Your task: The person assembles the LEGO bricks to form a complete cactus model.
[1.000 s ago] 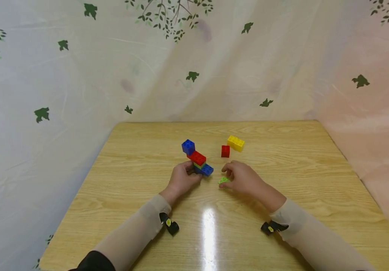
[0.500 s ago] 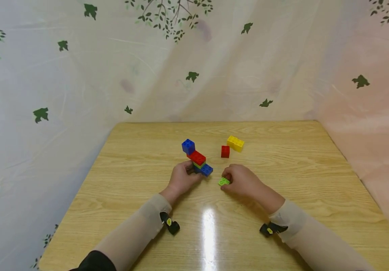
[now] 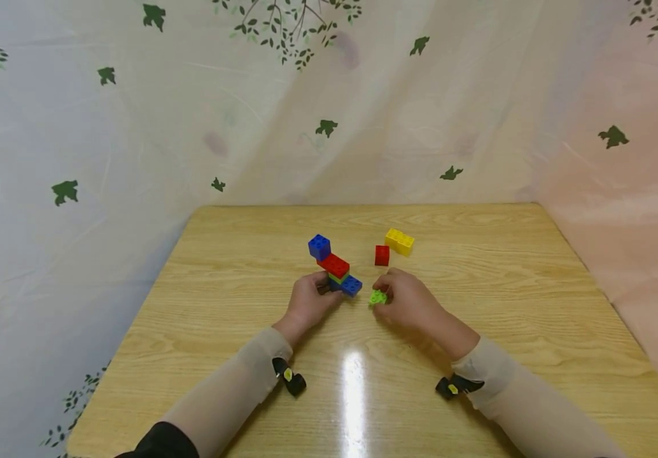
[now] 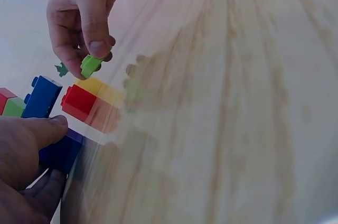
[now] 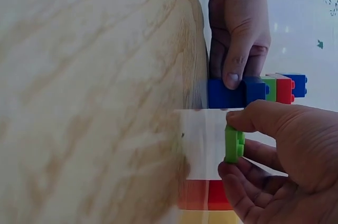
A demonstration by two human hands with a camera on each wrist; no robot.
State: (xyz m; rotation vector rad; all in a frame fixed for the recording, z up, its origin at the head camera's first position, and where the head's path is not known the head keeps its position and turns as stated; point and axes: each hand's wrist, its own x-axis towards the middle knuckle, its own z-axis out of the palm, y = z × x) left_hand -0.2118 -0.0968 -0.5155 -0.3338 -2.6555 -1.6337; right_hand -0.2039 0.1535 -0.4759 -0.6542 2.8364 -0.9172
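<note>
My left hand [image 3: 308,302] grips the base of a stack of building bricks, thumb and fingers on its lowest blue brick [image 5: 224,93]. Above that come another blue brick [image 3: 352,285], a green layer [image 3: 337,279], a red brick [image 3: 333,266] and, offset to the left, a blue brick [image 3: 319,247] on top. Just right of the stack, my right hand [image 3: 412,302] pinches a small light green brick [image 3: 378,297] between thumb and fingertips. The right wrist view shows this green brick [image 5: 232,145] held apart from the stack, its studs facing up from the table.
Beyond my right hand, a small red brick [image 3: 382,256] lies on the wooden table [image 3: 506,273], with a longer yellow brick [image 3: 400,242] behind it. A leaf-printed cloth [image 3: 386,127] hangs at the table's back edge and sides.
My right fingers have closed on the light green brick, and it has risen a little off the table. The left hand and the stack have stayed in place.
</note>
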